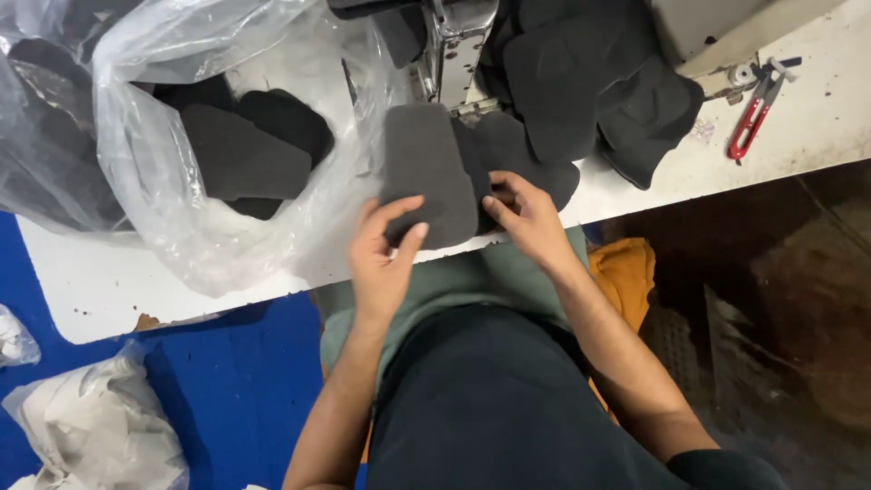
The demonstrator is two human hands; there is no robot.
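A dark grey foam-like pad (426, 168) lies on the white table (798, 127) in front of the sewing machine (454, 45). My left hand (386, 259) grips the pad's near edge, thumb on top. My right hand (524, 218) rests its fingertips on a black fabric piece (517, 159) just right of the pad, at the table edge. More black fabric pieces (599, 82) are piled behind, to the right of the machine.
A clear plastic bag (172, 172) holding several dark pads (240, 150) sits left on the table. Red thread snips (753, 113) lie at the far right. A crumpled white bag (91, 426) lies on the blue floor at lower left. An orange cloth (626, 272) hangs beside my lap.
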